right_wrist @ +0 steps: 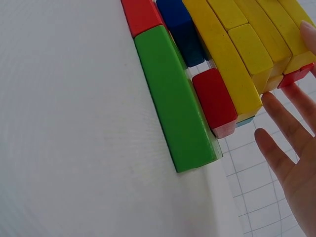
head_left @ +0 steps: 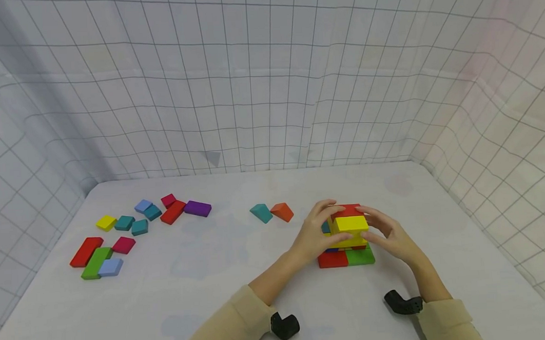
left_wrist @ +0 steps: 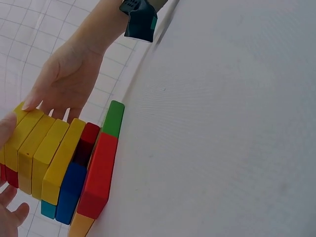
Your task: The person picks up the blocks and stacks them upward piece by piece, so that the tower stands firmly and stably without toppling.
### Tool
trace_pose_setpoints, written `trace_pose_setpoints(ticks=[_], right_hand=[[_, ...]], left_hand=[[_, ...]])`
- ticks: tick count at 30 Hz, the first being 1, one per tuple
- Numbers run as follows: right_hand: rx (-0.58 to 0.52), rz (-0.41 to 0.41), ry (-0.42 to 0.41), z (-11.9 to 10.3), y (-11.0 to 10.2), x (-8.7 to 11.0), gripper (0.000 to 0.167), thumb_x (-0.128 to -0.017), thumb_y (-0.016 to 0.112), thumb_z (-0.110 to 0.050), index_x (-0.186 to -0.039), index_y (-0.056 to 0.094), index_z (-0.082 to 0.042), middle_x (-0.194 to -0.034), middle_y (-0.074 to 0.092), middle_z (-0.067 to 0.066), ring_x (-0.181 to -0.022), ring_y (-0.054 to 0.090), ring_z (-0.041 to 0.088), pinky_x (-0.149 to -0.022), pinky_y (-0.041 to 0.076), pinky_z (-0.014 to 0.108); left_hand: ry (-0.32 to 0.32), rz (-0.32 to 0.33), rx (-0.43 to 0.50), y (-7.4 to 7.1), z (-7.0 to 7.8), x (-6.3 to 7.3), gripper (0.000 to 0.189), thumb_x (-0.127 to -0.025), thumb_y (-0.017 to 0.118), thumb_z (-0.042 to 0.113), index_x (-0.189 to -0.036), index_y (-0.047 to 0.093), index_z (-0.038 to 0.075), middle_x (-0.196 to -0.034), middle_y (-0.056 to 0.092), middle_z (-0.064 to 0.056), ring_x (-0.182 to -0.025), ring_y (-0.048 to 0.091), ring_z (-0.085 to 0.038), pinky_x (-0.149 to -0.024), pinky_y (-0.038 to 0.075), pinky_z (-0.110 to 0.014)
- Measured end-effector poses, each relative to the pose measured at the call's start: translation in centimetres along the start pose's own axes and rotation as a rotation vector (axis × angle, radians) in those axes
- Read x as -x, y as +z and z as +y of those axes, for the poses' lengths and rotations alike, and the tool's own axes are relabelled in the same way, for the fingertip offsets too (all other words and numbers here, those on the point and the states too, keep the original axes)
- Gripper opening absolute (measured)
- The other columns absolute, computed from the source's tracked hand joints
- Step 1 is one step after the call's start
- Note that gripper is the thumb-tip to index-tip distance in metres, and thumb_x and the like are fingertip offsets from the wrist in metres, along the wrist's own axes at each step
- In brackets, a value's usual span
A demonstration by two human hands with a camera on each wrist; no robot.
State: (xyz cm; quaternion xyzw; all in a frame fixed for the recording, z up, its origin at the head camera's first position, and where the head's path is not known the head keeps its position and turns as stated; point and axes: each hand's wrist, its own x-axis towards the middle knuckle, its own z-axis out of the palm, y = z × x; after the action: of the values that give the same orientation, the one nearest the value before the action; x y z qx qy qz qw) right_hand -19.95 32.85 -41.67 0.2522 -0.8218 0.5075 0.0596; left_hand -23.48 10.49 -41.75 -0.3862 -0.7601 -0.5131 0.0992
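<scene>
A stack of coloured wooden blocks stands at the right of the table, with a red block (head_left: 332, 260) and a green block (head_left: 361, 256) at its foot. Above these, a blue block (left_wrist: 71, 192) and a dark red block (right_wrist: 215, 101) carry several yellow layers. On top are a yellow block (head_left: 352, 223) in front and a red block (head_left: 347, 210) behind. My left hand (head_left: 312, 233) holds the top from the left, thumb in front, fingers towards the back. From the right, my right hand (head_left: 395, 239) grips it likewise, its thumb on the yellow block.
A teal triangular block (head_left: 261, 212) and an orange triangular block (head_left: 282, 211) lie left of the stack. Farther left are scattered loose blocks, among them a purple block (head_left: 198, 208), a green block (head_left: 96, 263) and a red block (head_left: 86, 251). Gridded white curtains (head_left: 268, 88) surround the table.
</scene>
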Motion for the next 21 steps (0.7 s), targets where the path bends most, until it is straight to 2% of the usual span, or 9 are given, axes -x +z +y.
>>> trace_pose_setpoints(ticks=[9,17,21], right_hand=[[-0.017,-0.008,-0.038,-0.08,0.04,-0.09,0.053,-0.084,0.056,0.007,-0.134,0.040,0.000,-0.138,0.042,-0.002,-0.117,0.046,0.004,-0.096,0.034,0.015],[-0.025,-0.023,-0.031,-0.05,-0.10,-0.11,0.053,-0.084,0.056,0.007,-0.134,0.041,0.001,-0.137,0.042,-0.007,-0.117,0.046,0.004,-0.097,0.035,0.017],[-0.026,-0.027,-0.015,0.10,-0.16,-0.06,0.053,-0.084,0.056,0.006,-0.134,0.041,0.000,-0.137,0.042,-0.008,-0.117,0.046,0.005,-0.097,0.035,0.017]], left_hand=[[-0.022,-0.017,0.041,0.08,-0.19,-0.09,0.049,-0.076,0.074,0.021,-0.120,0.057,0.008,-0.126,0.047,-0.010,-0.114,0.046,-0.021,-0.093,0.044,-0.027],[-0.040,-0.010,0.042,0.15,-0.10,-0.10,0.049,-0.075,0.075,0.022,-0.118,0.057,0.008,-0.124,0.048,-0.011,-0.113,0.047,-0.022,-0.093,0.044,-0.026],[-0.062,-0.036,0.054,0.05,0.02,-0.13,0.052,-0.076,0.074,0.023,-0.122,0.055,0.010,-0.126,0.047,-0.010,-0.114,0.046,-0.022,-0.094,0.043,-0.027]])
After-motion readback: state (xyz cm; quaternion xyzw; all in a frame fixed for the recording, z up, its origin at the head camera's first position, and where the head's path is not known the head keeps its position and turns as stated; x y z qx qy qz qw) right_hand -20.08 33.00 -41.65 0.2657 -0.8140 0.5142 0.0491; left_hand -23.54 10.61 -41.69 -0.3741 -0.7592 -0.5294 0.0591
